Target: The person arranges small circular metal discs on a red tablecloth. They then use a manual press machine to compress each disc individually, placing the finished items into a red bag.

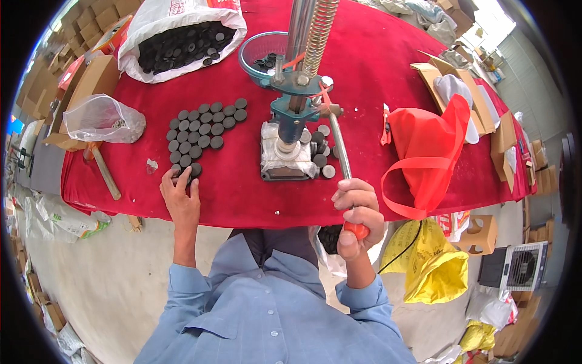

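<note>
My left hand [182,197] is at the near edge of a cluster of dark, flat round discs [204,128] laid side by side on the red cloth. Its thumb and fingertips close round a black disc [195,169], partly hidden by the fingers. My right hand [362,215] is wrapped round the lever [341,142] of a hand press [293,124], near its red knob [357,230]. Under the press ram, the base [285,173] is wrapped in whitish plastic. Several loose discs [320,160], some grey-faced, lie against the right side of the base.
Behind stand a white sack [132,57] of black discs and a blue basket [245,59]. At left are a clear plastic bag [91,124] and a hammer [107,175]. A red bag [418,151], a red-handled cutter [386,124] and open cartons [433,76] lie right.
</note>
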Demonstrator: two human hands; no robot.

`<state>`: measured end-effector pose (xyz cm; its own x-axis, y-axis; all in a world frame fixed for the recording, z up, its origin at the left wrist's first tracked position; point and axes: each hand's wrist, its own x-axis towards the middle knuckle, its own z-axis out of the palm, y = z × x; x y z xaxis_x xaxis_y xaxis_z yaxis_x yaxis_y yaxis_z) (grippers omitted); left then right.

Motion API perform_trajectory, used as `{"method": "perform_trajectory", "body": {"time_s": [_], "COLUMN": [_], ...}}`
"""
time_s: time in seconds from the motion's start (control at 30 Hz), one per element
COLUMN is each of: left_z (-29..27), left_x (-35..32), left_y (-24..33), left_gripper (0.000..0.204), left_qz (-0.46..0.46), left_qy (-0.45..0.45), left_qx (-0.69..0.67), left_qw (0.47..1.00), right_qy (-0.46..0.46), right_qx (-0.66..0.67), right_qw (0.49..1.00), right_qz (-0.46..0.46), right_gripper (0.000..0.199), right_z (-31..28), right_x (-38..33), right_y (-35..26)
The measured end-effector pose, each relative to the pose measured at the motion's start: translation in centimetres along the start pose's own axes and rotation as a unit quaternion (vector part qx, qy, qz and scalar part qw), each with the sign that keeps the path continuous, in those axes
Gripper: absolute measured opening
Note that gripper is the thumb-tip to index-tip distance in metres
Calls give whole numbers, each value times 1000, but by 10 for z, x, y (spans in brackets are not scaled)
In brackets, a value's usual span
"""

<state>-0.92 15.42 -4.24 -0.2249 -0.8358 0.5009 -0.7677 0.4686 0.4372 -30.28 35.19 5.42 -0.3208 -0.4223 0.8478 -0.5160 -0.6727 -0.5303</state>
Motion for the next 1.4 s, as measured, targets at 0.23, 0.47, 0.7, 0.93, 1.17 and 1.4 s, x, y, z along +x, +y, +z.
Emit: {"method": "perform_trajectory", "body": {"time_s": [0.23,0.47,0.7,0.93,1.17,1.4], "left_z": [-3,0,52,69,82,76], "left_x": [-11,-3,38,39,53,50], "left_y": [-5,37,139,143,160,161], "left_gripper": [33,42,60,64,69,63], "left_qz": [-38,-34,55,93,118,111], "left_qy": [7,6,-91,-105,-87,-83], "left_qx": [-65,-178,-263,-255,-253,-272], "left_qw": [997,983,959,957,956,952], "right_qy": [4,-41,-21,28,16,25], "right_qx": [17,3,31,65,14,51], "right_qw": [1000,999,998,980,981,991], "right_qz": [12,-21,46,187,192,121], "right_gripper": [29,27,25,23,28,25], "right_z": [1,-7,-2,12,16,9], "right_x": [1,16,101,167,174,145], "right_y": [-1,0,-10,-11,-8,-5]}}
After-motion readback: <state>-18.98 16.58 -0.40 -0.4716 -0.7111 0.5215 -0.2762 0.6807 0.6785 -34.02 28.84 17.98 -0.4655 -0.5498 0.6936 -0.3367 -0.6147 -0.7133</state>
